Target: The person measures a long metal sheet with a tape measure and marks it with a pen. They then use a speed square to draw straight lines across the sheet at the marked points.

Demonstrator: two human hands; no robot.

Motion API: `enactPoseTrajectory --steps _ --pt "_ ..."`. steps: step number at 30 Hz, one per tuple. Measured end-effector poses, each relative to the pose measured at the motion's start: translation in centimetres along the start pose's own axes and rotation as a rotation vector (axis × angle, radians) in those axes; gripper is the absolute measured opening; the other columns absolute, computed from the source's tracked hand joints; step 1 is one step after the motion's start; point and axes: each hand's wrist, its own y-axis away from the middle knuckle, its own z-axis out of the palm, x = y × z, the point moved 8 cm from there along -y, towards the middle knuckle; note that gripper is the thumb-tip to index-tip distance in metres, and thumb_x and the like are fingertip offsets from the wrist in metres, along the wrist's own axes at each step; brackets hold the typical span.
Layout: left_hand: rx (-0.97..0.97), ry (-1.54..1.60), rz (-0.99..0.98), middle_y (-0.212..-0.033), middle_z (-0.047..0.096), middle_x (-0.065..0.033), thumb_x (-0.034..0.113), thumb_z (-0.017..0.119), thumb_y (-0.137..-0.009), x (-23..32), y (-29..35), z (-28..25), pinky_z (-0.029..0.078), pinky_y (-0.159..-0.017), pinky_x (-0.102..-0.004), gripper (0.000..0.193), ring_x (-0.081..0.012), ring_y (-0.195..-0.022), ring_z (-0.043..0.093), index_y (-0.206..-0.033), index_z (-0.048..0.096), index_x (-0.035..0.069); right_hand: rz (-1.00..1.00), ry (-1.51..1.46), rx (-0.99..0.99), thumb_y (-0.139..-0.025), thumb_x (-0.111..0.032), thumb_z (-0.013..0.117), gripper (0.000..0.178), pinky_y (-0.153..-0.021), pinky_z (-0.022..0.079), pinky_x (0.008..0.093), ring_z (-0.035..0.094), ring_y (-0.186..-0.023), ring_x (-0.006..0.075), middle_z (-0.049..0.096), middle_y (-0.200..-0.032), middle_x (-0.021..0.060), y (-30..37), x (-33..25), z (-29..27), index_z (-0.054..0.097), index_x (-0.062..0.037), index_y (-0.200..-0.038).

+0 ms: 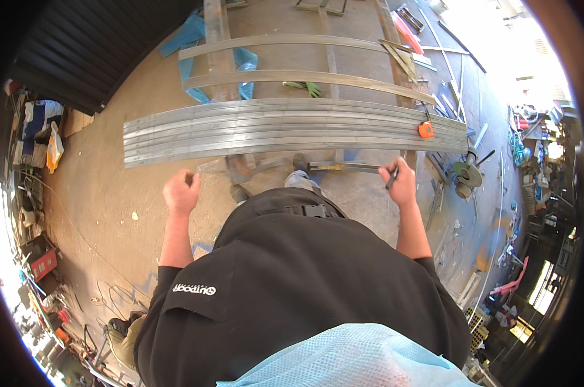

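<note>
Side by side across metal supports lie several long grey metal bars (266, 129), forming a flat row in front of me. My left hand (181, 191) hovers just short of their near left edge, fingers curled in, with nothing showing in it. On the other side, my right hand (400, 181) is closed around a short dark marker-like stick (392, 178), held below the bars' near edge and apart from them. An orange tape measure (425, 129) rests on the bars toward their right end.
Two more flat bars (292, 41) cross the supports farther off. Green gloves (303, 87) and blue plastic sheeting (246, 64) lie beyond the row. A tool with a round disc (466, 177) is at the right end. Metal offcuts (456, 90) litter the floor at right.
</note>
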Motion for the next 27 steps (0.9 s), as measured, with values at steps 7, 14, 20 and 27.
enactPoseTrajectory --steps 7,14,20,27 --pt "0.009 0.054 0.045 -0.09 0.082 -0.0109 0.019 0.086 -0.096 11.6 -3.6 1.3 0.062 -0.076 -0.0433 0.013 -0.0305 -0.082 0.08 -0.099 0.081 0.008 -0.125 -0.153 0.125 -0.093 -0.014 0.091 0.034 -0.075 0.06 0.0417 0.078 -0.079 0.033 0.082 -0.09 0.0166 -12.9 4.1 -3.8 0.058 -0.0037 -0.095" --pt "-0.024 -0.032 0.234 -0.1 0.082 -0.0079 0.021 0.087 -0.095 21.8 -9.4 5.3 0.062 -0.082 -0.0432 0.02 -0.0299 -0.092 0.08 -0.109 0.079 0.009 -0.088 0.073 0.044 -0.088 -0.023 0.096 0.04 -0.082 0.057 0.0535 0.074 -0.092 0.0474 0.08 -0.095 0.0158 -24.5 10.4 -2.9 0.064 -0.0076 -0.107" --pt "-0.157 -0.236 0.302 -0.126 0.079 -0.0067 0.024 0.084 -0.096 26.5 -17.4 11.0 0.061 -0.1 -0.0451 0.031 -0.0316 -0.12 0.076 -0.124 0.077 0.012 -0.212 0.277 -0.092 -0.09 -0.021 0.089 0.034 -0.093 0.054 0.0566 0.071 -0.11 0.0463 0.076 -0.105 0.0176 -30.0 11.4 0.6 0.064 -0.0128 -0.111" --pt "-0.229 -0.478 0.435 -0.141 0.074 -0.0094 0.023 0.08 -0.096 28.1 -24.1 17.1 0.057 -0.115 -0.0467 0.037 -0.0314 -0.136 0.07 -0.131 0.077 0.013 -0.327 0.488 -0.174 -0.085 -0.006 0.074 0.028 -0.104 0.051 0.0537 0.07 -0.117 0.0428 0.074 -0.105 0.0157 -31.6 11.4 1.2 0.065 -0.014 -0.11"
